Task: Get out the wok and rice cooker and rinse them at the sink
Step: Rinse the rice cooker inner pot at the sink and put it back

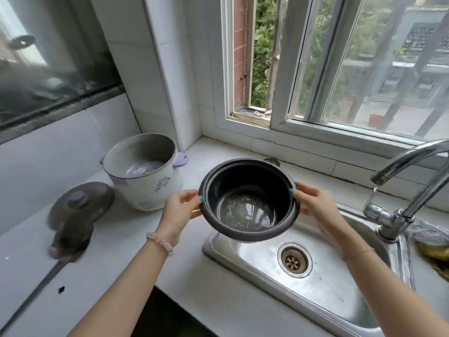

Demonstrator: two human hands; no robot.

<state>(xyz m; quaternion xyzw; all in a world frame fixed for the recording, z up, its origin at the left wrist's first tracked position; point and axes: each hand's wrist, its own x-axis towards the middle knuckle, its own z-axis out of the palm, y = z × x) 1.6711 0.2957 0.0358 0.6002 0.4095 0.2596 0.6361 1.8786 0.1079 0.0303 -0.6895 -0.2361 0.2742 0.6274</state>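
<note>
- My left grip (181, 207) and right grip (313, 203) each clamp opposite sides of the inner pot (247, 198) rim, thumbs hooked over, keeping it steady, mouth up
- I hold it over the sink (328, 300), left of the tap (413, 166), ready for rinsing
- The cooker shell (145, 181) and lid (77, 205) sit aside on the surface (121, 263), probably to stay dry

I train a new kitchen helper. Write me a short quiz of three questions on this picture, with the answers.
1. True or false: water runs from the faucet into the inner pot.
2. Where does the lid lie on the counter, relative to the cooker body? A) to its left B) to its right C) behind it
3. Fill in: the left hand and the right hand grip the inner pot by its ____.
Key: 1 false; 2 A; 3 rim.
</note>
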